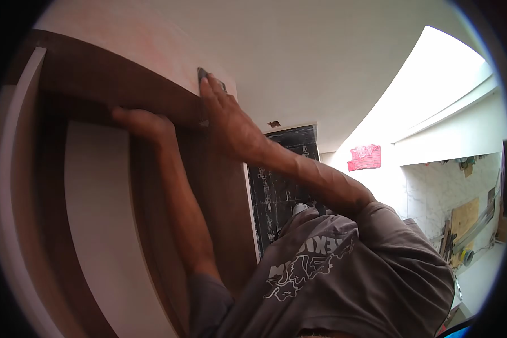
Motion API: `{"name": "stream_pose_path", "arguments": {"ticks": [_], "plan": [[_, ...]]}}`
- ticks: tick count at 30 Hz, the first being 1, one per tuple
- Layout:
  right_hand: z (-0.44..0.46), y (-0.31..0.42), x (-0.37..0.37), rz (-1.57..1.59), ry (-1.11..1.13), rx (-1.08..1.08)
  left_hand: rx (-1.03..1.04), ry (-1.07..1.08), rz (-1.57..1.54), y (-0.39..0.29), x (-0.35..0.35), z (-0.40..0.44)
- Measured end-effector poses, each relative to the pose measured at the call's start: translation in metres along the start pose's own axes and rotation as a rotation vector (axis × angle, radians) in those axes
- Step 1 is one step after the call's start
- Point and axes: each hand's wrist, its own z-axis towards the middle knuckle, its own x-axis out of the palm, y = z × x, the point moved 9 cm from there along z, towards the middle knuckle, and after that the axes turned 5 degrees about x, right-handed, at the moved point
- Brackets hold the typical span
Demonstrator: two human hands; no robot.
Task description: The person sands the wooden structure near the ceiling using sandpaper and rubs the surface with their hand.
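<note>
My right hand (226, 115) is pressed to a pale panel (146, 34) with a pinkish smear, near its corner. Beneath its fingers is a dark flat piece of sandpaper (201, 73), mostly covered, so its exact kind is hard to see. My left hand (143, 123) is lifted to the dark brown edge (118, 76) of a cabinet, its fingers stretched out to the left and slightly blurred. Nothing shows in it.
Cabinet boards (98, 214) stand upright on the left. A black, marked panel (281, 186) lies behind my arm. A pink cloth (364, 157) is near the bright opening. Wooden pieces and a tape roll (466, 257) sit at right on the marble-like floor.
</note>
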Motion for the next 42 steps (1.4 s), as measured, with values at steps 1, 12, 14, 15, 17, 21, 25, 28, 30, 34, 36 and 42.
{"name": "stream_pose_path", "arguments": {"ticks": [1, 12, 14, 15, 17, 21, 25, 28, 30, 34, 36, 42], "plan": [[0.010, -0.016, 0.000, 0.058, 0.051, 0.078, 0.025, 0.036, -0.004, -0.003, 0.003, 0.001], [-0.003, 0.003, -0.005, 0.039, 0.074, 0.030, -0.033, 0.015, -0.055, -0.001, 0.004, -0.002], [0.004, -0.026, 0.005, 0.099, 0.058, 0.097, -0.009, -0.005, -0.026, 0.005, -0.005, 0.000], [-0.003, -0.021, 0.007, 0.079, 0.053, 0.064, -0.005, -0.028, -0.005, 0.006, -0.009, -0.001], [-0.011, -0.009, 0.007, 0.025, 0.023, -0.024, 0.006, -0.029, -0.028, 0.007, -0.002, 0.007], [0.004, -0.031, 0.006, 0.119, 0.086, 0.169, 0.013, 0.010, -0.044, 0.004, -0.004, 0.001], [-0.007, -0.008, 0.002, -0.010, 0.000, 0.001, -0.038, 0.006, -0.065, 0.001, 0.002, -0.003], [-0.002, -0.022, 0.007, 0.009, 0.043, 0.092, 0.038, 0.014, -0.036, 0.004, -0.005, 0.002], [-0.002, -0.021, 0.008, 0.039, 0.131, 0.165, 0.004, -0.003, -0.055, 0.008, -0.005, 0.007], [-0.007, -0.013, 0.004, -0.028, 0.058, 0.045, 0.039, 0.001, -0.021, 0.001, -0.006, 0.001], [0.003, -0.030, 0.006, 0.064, 0.159, 0.231, -0.030, -0.028, -0.041, 0.001, -0.007, -0.003], [0.010, -0.034, 0.000, -0.053, 0.043, 0.131, -0.051, 0.087, 0.015, 0.006, -0.018, 0.005]]}}
